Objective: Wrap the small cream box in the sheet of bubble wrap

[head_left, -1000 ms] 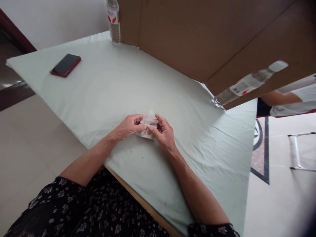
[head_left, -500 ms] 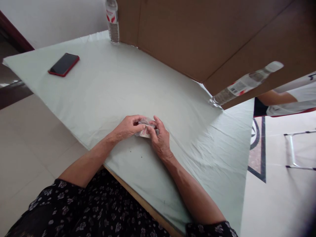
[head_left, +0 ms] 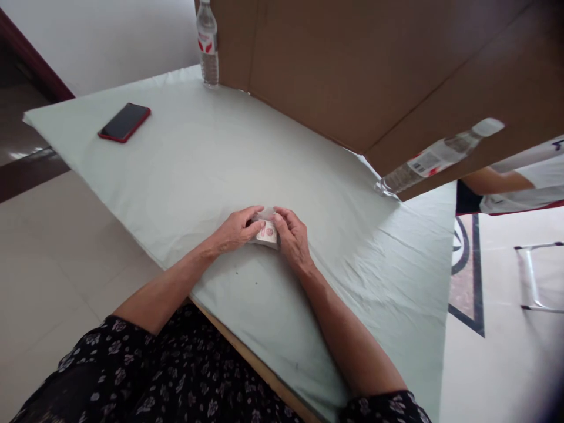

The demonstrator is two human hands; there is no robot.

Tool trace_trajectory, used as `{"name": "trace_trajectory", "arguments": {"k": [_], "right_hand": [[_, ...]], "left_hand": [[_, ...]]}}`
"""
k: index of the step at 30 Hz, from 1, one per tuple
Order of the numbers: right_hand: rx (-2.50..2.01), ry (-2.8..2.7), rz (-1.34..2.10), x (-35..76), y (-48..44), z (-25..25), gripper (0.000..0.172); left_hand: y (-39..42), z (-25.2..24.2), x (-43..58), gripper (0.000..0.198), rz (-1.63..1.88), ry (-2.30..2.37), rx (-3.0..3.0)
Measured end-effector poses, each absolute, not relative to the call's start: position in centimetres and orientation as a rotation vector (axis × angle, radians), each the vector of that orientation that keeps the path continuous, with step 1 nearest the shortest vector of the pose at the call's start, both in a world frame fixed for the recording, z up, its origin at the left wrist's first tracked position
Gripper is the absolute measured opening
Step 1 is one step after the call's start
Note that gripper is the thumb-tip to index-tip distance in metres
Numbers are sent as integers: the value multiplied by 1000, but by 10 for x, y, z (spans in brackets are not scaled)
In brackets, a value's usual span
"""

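Between my two hands, low over the near part of the table, is a small whitish packet (head_left: 267, 234) with reddish print and what looks like clear plastic wrapping around it. My left hand (head_left: 239, 228) grips its left side, the thumb lying on the printed face. On the other side my right hand (head_left: 292, 235) holds the right edge, thumb and fingers bent around it. The fingers partly cover the packet, so its exact kind is unclear.
A pale green cloth (head_left: 185, 170) covers the table. A phone in a red case (head_left: 125, 123) lies at the far left. Brown cardboard panels (head_left: 317, 70) stand behind, with one water bottle (head_left: 208, 47) at the left and another bottle (head_left: 434, 157) at the right. Someone's arm (head_left: 497, 180) shows far right.
More of the packet's printed face shows now between my hands. My fingers have shifted on it, the right hand moving towards its right edge. The whole view has shifted slightly.
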State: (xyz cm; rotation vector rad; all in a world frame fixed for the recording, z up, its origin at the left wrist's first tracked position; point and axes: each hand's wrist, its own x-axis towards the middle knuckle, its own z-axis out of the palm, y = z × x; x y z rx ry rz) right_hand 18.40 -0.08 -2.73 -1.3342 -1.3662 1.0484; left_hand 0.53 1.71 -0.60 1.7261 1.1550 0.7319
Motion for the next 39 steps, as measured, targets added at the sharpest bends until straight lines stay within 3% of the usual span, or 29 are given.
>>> {"name": "trace_trajectory", "arguments": {"k": [10, 17, 22, 30, 32, 37, 39], "right_hand": [[-1271, -1385, 1035, 182, 27, -8, 25], [-1256, -1587, 896, 185, 12, 0, 21], [-1230, -1812, 590, 186, 0, -9, 21], [-1210, -1799, 427, 204, -16, -2, 19], [-1243, -1738, 520, 212, -15, -5, 26], [-1238, -1829, 869, 220, -7, -25, 82], [-1201, -1880, 864, 216, -7, -33, 84]], "left_hand": [[22, -10, 3, 61, 720, 1108, 1720], [22, -10, 4, 50, 739, 1089, 1697], [18, -9, 8, 40, 756, 1150, 1769], [17, -12, 9, 40, 770, 1182, 1803], [17, -11, 8, 40, 765, 1180, 1769], [16, -8, 9, 39, 780, 1166, 1709], [16, -8, 9, 38, 792, 1158, 1697]]}}
